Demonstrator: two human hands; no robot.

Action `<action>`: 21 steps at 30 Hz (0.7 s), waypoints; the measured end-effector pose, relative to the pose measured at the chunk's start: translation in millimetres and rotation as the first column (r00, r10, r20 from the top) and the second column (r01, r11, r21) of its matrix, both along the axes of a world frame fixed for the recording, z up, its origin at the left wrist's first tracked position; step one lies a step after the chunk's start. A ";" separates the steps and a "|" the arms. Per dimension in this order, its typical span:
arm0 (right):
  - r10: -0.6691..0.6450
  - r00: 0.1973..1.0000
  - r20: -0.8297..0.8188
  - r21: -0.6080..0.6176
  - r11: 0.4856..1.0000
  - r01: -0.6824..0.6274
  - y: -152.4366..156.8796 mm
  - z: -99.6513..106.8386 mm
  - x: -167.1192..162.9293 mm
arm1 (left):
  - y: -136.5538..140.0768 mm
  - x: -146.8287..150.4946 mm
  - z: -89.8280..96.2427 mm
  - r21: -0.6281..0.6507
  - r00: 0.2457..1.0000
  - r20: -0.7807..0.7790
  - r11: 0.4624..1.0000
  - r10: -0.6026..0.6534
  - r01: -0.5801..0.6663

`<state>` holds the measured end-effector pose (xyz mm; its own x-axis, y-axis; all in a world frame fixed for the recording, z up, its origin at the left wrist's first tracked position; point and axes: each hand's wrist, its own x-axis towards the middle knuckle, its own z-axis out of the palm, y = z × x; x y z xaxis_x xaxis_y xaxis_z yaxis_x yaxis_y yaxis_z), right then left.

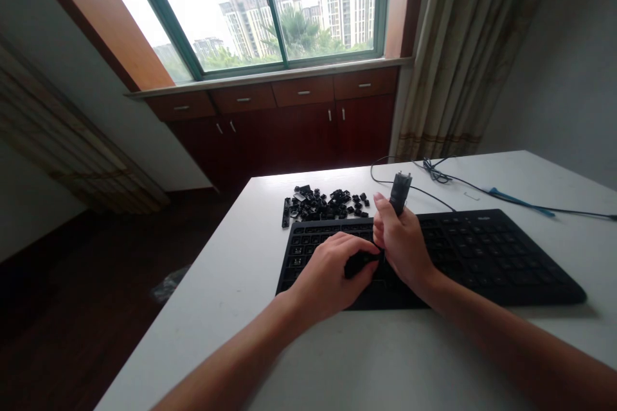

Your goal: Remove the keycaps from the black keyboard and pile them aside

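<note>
A black keyboard [518,270] lies across the white table, with open key sockets on its left part and keycaps in place on its right. My right hand [405,247] is wrapped round a black block-like tool [400,192], held upright over the keyboard's middle; small metallic prongs show at its top end. Thumb and forefinger of my left hand [332,266] come together in a pinch just left of the right hand, low over the keys. What lies between those fingertips is too dark to make out. Behind the keyboard sits a pile of loose black keycaps [321,204].
A black cable [436,170] lies coiled at the table's back right, beside a blue strip [523,202] and a small bent wire [472,196]. The table's [226,263] left edge drops to a dark floor with a clear plastic bag [168,286]. Cabinets [289,131] stand beneath the window.
</note>
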<state>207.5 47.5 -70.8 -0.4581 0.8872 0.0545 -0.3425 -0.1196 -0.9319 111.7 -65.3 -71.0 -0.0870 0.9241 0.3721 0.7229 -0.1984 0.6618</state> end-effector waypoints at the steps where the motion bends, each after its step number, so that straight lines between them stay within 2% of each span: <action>1: 0.010 1.000 0.023 -0.002 1.000 -0.010 0.3 0.8 -0.2 | -0.3 0.8 0.2 -0.002 1.000 0.003 1.000 0.000 0.000; 4: 0.090 0.995 0.048 -0.014 0.996 -0.090 0.9 5.6 -2.2 | -3.5 6.6 0.5 -0.018 0.997 0.040 0.997 0.071 -0.070; 8: 0.263 0.961 -0.084 -0.064 0.961 -0.269 -0.4 9.4 -2.6 | -8.6 22.0 -2.4 -0.046 0.968 0.145 0.979 0.203 -0.198; 11: 0.377 0.925 -0.047 0.065 0.925 -0.374 -3.2 7.4 2.4 | -3.7 35.8 -7.2 -0.048 0.966 0.211 0.988 0.152 -0.145; 13: 0.370 0.929 0.030 0.175 0.913 -0.369 -5.4 5.6 6.4 | 4.0 43.9 -10.6 -0.027 0.964 0.241 0.994 0.112 -0.109; 15: 0.319 0.947 0.025 0.224 0.922 -0.316 -7.1 4.6 9.0 | 11.8 49.8 -13.1 -0.004 0.958 0.269 0.995 0.101 -0.104; 18: 0.251 0.963 -0.096 0.215 0.950 -0.226 -8.8 4.7 8.6 | 18.0 53.5 -14.1 0.013 0.956 0.277 0.994 0.100 -0.108; 21: 0.238 0.957 -0.166 0.190 0.960 -0.206 -9.8 5.8 5.5 | 17.4 52.2 -11.9 -0.001 0.956 0.275 0.994 0.105 -0.109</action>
<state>213.0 37.8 -65.0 -0.6101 0.7343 0.2975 -0.4935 -0.0585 -0.8678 163.9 -47.9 -82.9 -0.2857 0.8985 0.3333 0.5317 -0.1407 0.8352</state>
